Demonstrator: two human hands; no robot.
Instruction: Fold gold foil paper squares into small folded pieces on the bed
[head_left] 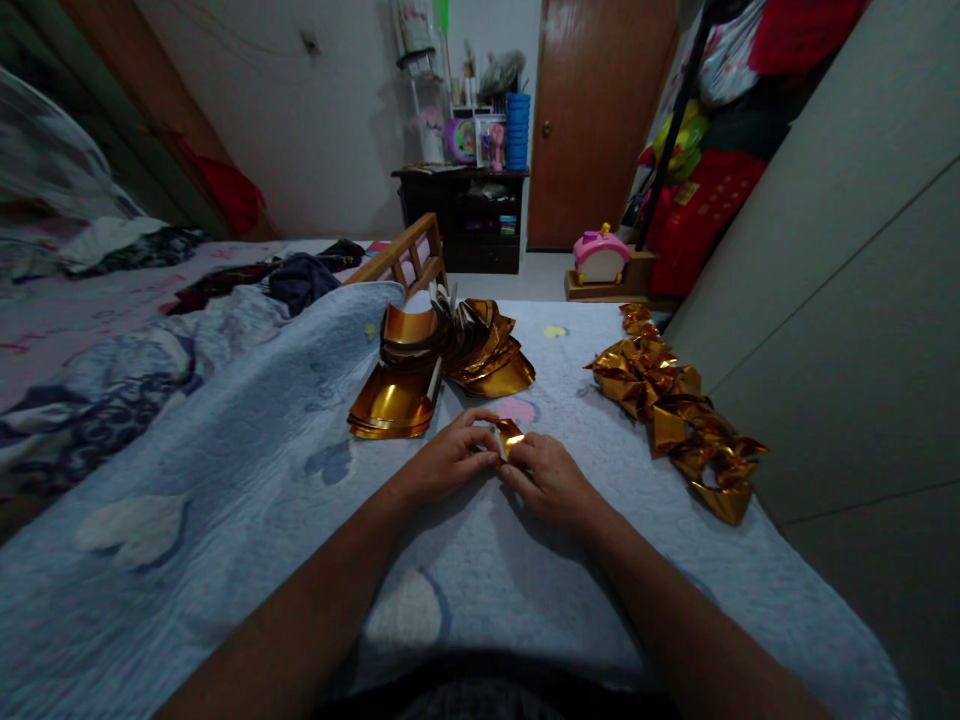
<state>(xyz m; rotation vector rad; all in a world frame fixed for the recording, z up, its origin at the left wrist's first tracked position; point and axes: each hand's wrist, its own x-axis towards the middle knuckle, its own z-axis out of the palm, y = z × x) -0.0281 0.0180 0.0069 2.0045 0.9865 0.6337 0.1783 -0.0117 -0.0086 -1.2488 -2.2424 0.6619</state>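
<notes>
A small piece of gold foil paper sits between my two hands, low over the pale blue quilt. My left hand pinches its left side and my right hand pinches its right side; most of the piece is hidden by my fingers. Just beyond my hands lies a stack of curled gold foil sheets. To the right, a heap of folded gold foil pieces stretches along the quilt's edge.
A grey wardrobe wall stands close on the right. A bed with rumpled bedding is on the left, with a wooden frame end. Farther back are a dark cabinet, a pink toy and a brown door.
</notes>
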